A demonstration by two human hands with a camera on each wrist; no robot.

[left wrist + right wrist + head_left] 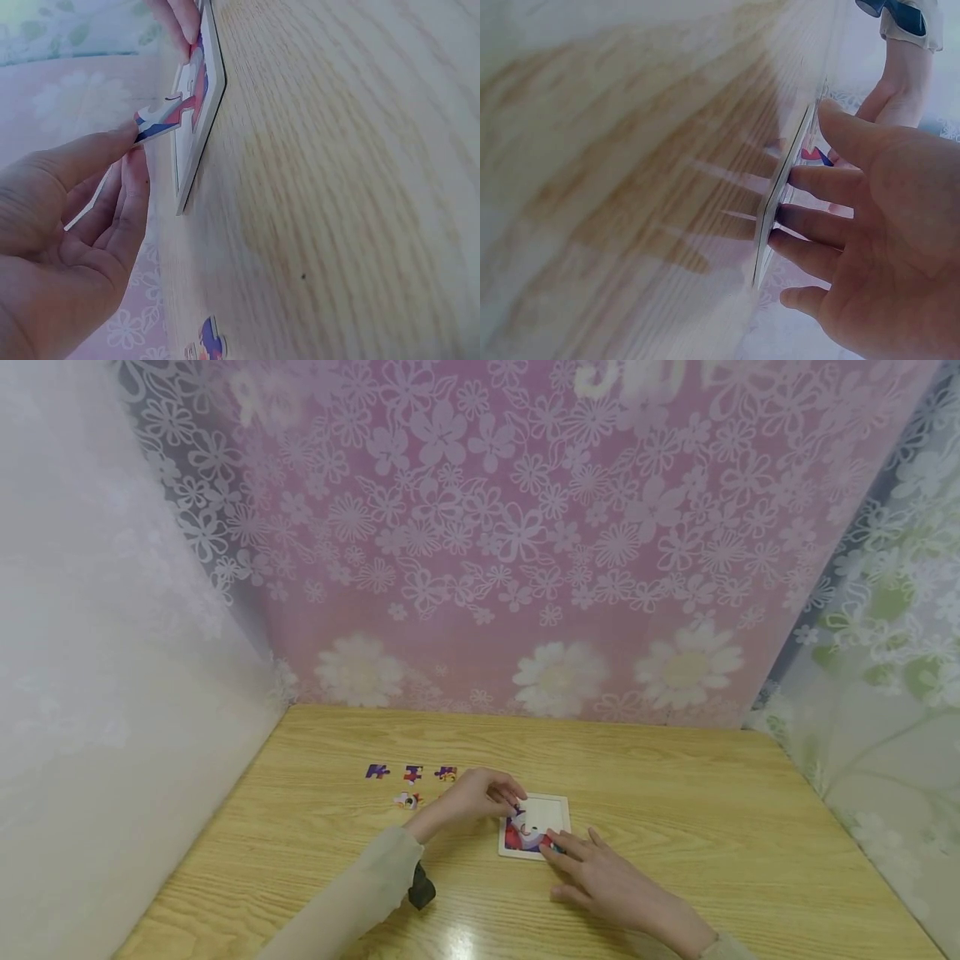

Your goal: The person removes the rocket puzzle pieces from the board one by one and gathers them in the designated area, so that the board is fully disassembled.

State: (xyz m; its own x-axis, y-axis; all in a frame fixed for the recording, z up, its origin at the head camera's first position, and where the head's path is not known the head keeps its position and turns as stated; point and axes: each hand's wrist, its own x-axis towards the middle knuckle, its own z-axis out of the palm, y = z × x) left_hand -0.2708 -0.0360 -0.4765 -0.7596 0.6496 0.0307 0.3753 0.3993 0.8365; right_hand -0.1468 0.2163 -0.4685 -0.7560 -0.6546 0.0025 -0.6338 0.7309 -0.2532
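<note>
My left hand pinches a jigsaw piece between thumb and fingers. The piece is white, red and blue, and tilts over the left side of a small square puzzle tray. Several joined pieces fill the lower and left part of the tray; its pale bottom shows in the upper right. With fairly straight, spread fingers, my right hand rests on the tray's lower right edge, its fingertips over the pieces there. In the right wrist view, the tray is seen edge-on.
Several loose jigsaw pieces lie on the wooden table left of the tray, among them a purple one and one with an eye. A flowered pink backdrop stands behind the table. A black device is on my left wrist.
</note>
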